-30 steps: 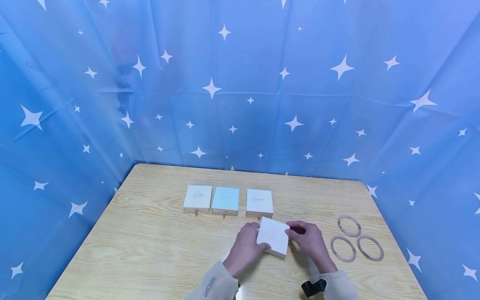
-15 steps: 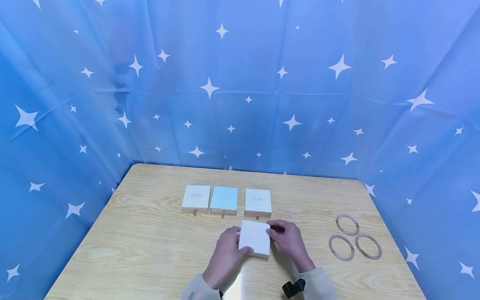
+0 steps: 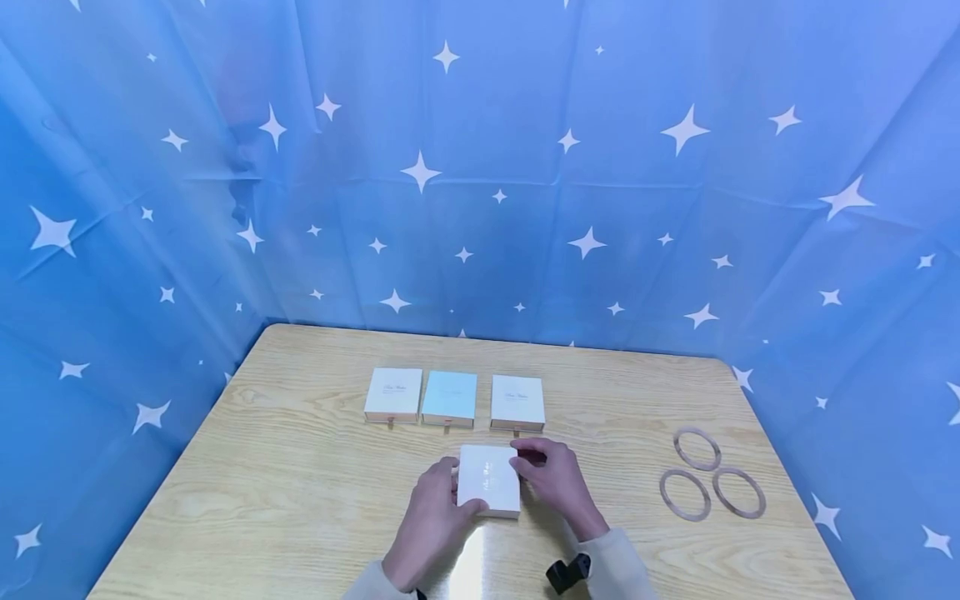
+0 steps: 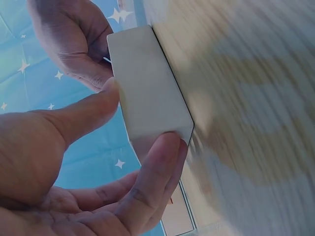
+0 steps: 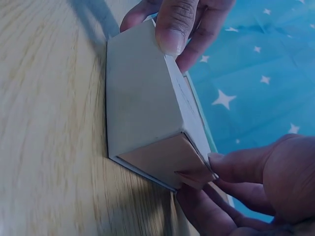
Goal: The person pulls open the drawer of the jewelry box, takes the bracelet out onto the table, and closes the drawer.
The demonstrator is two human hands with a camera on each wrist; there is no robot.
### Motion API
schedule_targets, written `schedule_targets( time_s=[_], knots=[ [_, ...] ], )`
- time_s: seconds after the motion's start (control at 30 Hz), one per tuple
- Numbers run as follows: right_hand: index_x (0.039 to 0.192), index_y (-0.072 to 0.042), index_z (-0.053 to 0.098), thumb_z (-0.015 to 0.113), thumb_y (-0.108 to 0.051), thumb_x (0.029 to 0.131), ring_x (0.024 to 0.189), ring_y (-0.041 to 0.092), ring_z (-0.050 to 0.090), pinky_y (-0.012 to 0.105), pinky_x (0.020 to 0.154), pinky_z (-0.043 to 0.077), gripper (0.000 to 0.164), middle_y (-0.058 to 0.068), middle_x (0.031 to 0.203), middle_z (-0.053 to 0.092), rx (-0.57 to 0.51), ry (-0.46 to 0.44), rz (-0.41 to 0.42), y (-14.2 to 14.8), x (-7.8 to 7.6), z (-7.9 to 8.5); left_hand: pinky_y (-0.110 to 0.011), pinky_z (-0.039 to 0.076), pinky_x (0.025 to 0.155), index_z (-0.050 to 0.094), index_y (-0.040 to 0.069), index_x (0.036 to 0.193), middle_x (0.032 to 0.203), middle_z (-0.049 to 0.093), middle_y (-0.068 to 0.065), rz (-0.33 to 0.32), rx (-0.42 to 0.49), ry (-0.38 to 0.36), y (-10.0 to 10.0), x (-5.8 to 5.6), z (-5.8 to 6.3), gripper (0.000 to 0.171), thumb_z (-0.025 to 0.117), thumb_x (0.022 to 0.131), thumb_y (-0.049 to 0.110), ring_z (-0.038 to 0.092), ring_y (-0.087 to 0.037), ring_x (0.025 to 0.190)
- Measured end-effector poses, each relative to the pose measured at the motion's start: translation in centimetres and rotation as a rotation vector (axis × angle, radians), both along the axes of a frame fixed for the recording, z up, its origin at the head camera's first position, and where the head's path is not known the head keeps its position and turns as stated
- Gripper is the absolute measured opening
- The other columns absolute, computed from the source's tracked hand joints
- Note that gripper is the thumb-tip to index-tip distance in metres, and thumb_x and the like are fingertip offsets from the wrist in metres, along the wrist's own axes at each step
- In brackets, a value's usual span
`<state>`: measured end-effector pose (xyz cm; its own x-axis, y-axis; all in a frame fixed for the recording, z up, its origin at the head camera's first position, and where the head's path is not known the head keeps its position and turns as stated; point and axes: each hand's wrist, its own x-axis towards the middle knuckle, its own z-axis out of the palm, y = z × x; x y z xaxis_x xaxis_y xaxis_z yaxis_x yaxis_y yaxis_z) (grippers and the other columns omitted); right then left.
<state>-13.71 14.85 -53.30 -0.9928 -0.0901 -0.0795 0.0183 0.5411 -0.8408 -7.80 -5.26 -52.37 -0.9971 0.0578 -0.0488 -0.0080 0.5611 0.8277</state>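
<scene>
A white square drawer box [image 3: 487,482] with silvery lettering lies on the table in front of me, its drawer end facing right. My left hand [image 3: 437,518] grips its left end, thumb on the near top edge and fingers on the far side. At the drawer end, my right hand [image 3: 553,483] pinches near a small ribbon tab [image 5: 189,178]. In the right wrist view the pinkish drawer front [image 5: 160,160] sits flush with the sleeve. Whether the ribbon itself is between the fingertips is partly hidden.
Behind the hands stand a white box [image 3: 393,393], a light blue box [image 3: 450,397] and another white box [image 3: 517,402], tabs facing me. Three bangle-like rings [image 3: 685,495] lie at the right of the wooden table [image 3: 247,467]. A blue starry curtain [image 3: 480,217] surrounds it.
Both hands have carried the white box to the left and turned it from a slant to nearly square with the table. The row of boxes and the rings stay where they were.
</scene>
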Motion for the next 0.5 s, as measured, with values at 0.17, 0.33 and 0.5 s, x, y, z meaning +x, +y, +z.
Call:
schedule_targets(
  time_s=[0.17, 0.33, 0.5],
  knots=[
    [0.113, -0.009, 0.077, 0.076, -0.012, 0.090, 0.096, 0.015, 0.068, 0.027, 0.084, 0.057, 0.023, 0.004, 0.105, 0.076, 0.008, -0.001, 0.026, -0.1, -0.1, 0.1, -0.023, 0.049, 0.063, 0.056, -0.007, 0.129, 0.094, 0.065, -0.008, 0.000, -0.038, -0.019, -0.3, 0.1, 0.3, 0.067, 0.088, 0.078, 0.023, 0.059, -0.016, 0.081],
    [0.114, -0.010, 0.076, 0.076, -0.016, 0.091, 0.090, 0.013, 0.068, 0.025, 0.078, 0.056, 0.023, 0.003, 0.102, 0.075, -0.023, -0.063, 0.049, 0.2, -0.4, 0.3, -0.034, 0.056, 0.071, 0.052, -0.005, 0.138, 0.106, 0.064, -0.013, -0.009, -0.130, -0.031, -0.4, 0.1, 0.6, 0.078, 0.087, 0.079, 0.031, 0.063, -0.024, 0.090],
    [0.118, -0.007, 0.072, 0.071, -0.019, 0.095, 0.089, 0.013, 0.069, 0.025, 0.072, 0.059, 0.025, 0.004, 0.105, 0.075, -0.036, -0.093, 0.088, 0.9, -0.8, 0.5, -0.041, 0.055, 0.080, 0.054, 0.001, 0.139, 0.119, 0.060, -0.014, -0.013, -0.244, 0.043, -0.5, -0.1, 0.7, 0.082, 0.086, 0.078, 0.044, 0.059, -0.028, 0.105]
  ],
)
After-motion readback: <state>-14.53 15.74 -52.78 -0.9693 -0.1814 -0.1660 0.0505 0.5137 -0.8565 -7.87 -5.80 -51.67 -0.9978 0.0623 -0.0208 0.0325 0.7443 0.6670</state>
